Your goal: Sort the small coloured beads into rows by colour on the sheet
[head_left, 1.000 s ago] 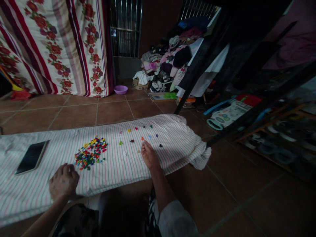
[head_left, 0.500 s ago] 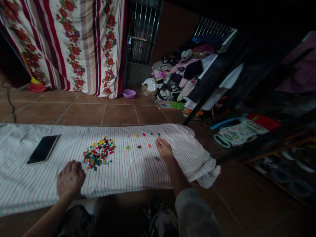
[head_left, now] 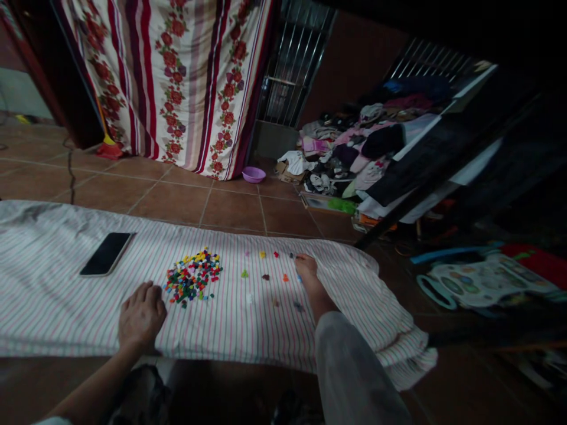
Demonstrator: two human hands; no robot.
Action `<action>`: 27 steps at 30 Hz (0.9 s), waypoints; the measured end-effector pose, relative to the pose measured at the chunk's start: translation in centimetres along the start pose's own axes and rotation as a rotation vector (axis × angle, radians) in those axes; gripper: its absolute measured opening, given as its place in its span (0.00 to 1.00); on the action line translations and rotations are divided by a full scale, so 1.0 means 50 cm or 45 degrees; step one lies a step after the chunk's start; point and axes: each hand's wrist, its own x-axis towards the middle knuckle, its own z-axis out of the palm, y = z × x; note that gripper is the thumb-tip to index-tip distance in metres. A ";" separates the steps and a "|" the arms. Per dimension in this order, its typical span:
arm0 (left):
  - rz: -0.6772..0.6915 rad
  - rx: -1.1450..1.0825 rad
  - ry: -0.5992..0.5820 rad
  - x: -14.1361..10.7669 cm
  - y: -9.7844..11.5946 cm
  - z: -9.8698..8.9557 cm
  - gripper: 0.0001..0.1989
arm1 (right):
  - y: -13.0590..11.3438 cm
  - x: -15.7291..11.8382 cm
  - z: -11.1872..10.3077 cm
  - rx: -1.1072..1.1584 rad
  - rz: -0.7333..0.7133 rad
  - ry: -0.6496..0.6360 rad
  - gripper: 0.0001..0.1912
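A multicoloured heap of tiny pieces (head_left: 194, 276) lies on the striped cloth (head_left: 146, 236). My left hand (head_left: 142, 314) rests palm down on the cloth just left of the heap, fingers loosely bent and nothing visible in them. To the right, several small colour groups stand apart in rows, among them yellow pieces (head_left: 263, 254), green pieces (head_left: 244, 274), brown pieces (head_left: 266, 277) and orange pieces (head_left: 286, 277). My right hand (head_left: 308, 267) is at the right end of the back row, its fingers pinched together; whatever they hold is hidden. Blue pieces (head_left: 299, 278) show beside it.
A dark-screened phone (head_left: 107, 254) lies on the cloth at the left. Beyond, on the tiled floor, are a purple bowl (head_left: 254, 174), a red broom (head_left: 108, 150) and a clothes pile (head_left: 354, 141). A toy panel (head_left: 473, 280) is at the right.
The view has swung left and tilted, shifting the scene rightward. My right hand now covers the green pieces at the end of the back row. My left hand remains beside the heap.
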 end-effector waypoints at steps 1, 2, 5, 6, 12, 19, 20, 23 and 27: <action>0.001 0.000 0.006 0.000 0.000 0.001 0.15 | -0.002 0.004 0.002 -0.006 0.019 -0.012 0.14; 0.004 0.001 0.013 0.000 0.000 0.002 0.15 | -0.004 0.007 0.003 -0.017 0.041 -0.026 0.14; 0.015 0.011 0.047 0.000 0.000 0.001 0.14 | -0.010 0.012 0.009 -0.035 0.056 -0.063 0.15; 0.020 0.015 0.055 0.000 0.000 0.000 0.14 | -0.011 0.012 0.011 -0.035 0.049 -0.074 0.15; 0.047 0.029 0.075 0.000 -0.003 0.003 0.13 | -0.011 0.011 0.021 0.011 0.009 -0.095 0.17; 0.062 0.042 0.074 -0.001 -0.002 0.001 0.13 | 0.004 0.012 0.027 0.121 0.051 -0.085 0.19; 0.063 0.041 0.079 -0.001 -0.002 0.001 0.12 | 0.004 0.012 0.027 0.131 0.061 -0.088 0.19; 0.062 0.030 0.093 0.000 -0.003 0.004 0.12 | 0.003 0.008 0.021 0.151 0.086 -0.101 0.19; 0.043 0.007 0.100 0.000 -0.006 0.010 0.12 | -0.004 -0.004 0.007 0.156 0.106 -0.101 0.18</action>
